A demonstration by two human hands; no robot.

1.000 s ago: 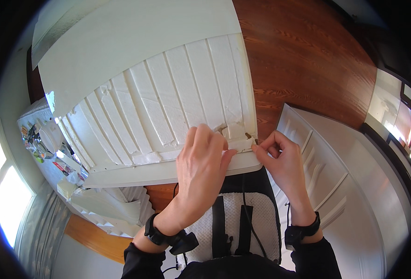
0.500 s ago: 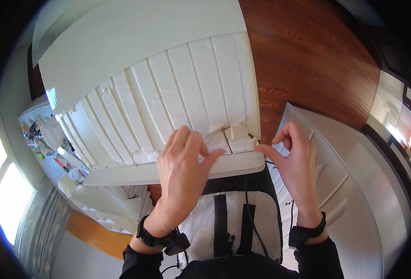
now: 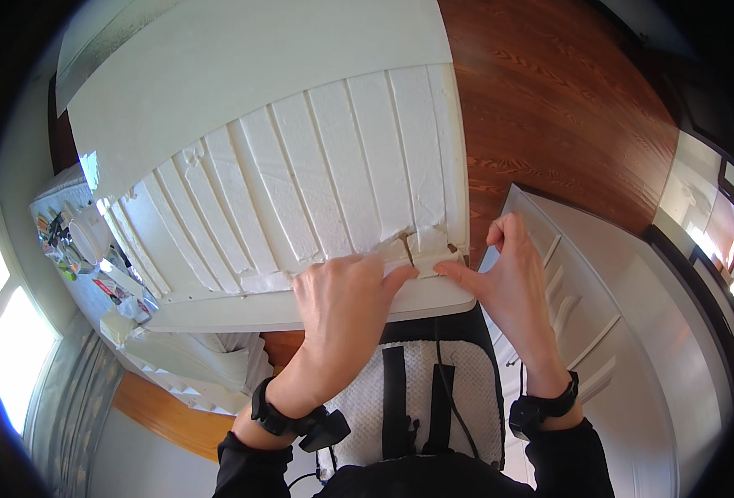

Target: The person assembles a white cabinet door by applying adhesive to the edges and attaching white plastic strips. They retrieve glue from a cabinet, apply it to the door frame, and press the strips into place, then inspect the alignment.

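A broad white panel with grooved foam slabs [image 3: 338, 158] lies in front of me, its near right part cracked and chipped. My left hand [image 3: 342, 303] is over the near edge. Its fingers bend down with their tips hidden, and its thumb reaches right onto a white foam strip [image 3: 429, 264] beside a dark crack. At the near right corner my right hand [image 3: 512, 278] points its thumb left onto the same strip. Its other fingers curl upward, apart from the thumb, with nothing visible between them. Black bands with small dark devices are on both wrists.
A smooth white sheet [image 3: 242, 62] covers the panel's far part. Wooden floor [image 3: 550, 108] lies at the right, near a white panelled door-like piece [image 3: 624, 357]. At left, a table [image 3: 60, 195] carries assorted items. Below stands a padded seat [image 3: 458, 398] with black straps and a cable.
My left hand has moved right and slightly down along the near edge. My right hand has shifted left, bringing the two thumbs closer over the strip. The panel appears nearly unmoved.
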